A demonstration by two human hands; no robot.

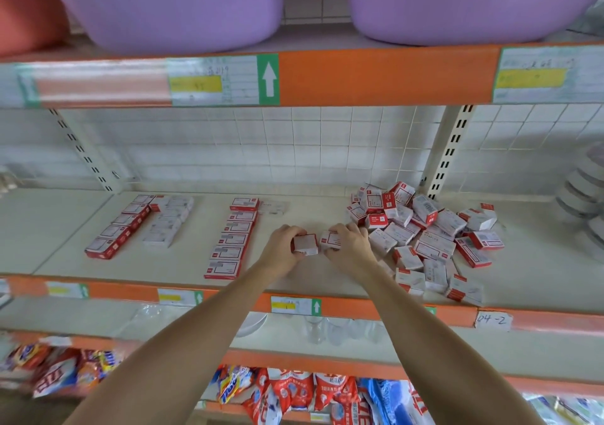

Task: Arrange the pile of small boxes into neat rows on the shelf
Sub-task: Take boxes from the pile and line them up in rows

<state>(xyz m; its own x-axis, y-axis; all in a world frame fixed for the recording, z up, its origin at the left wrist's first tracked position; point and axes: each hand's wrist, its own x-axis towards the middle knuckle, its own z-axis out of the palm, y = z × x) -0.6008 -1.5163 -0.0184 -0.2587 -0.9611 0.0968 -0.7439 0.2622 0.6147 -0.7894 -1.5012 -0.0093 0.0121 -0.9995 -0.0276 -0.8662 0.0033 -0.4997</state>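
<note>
Left hand (pixel 281 245) grip curled round one box (pixel 305 245); right hand (pixel 351 245) grip round another (pixel 331 239), likely squaring them for a row. Rows (pixel 228 245) lie left; pile (pixel 425 228) right, on shelf (pixel 310 280).

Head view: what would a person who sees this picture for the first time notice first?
First, the left hand and right hand, each gripping a small red-and-white box at the middle of the shelf. Just right of them lies the loose pile of small boxes; to the left stand finished rows of boxes. Above, two large purple tubs fill the upper shelf.
</note>
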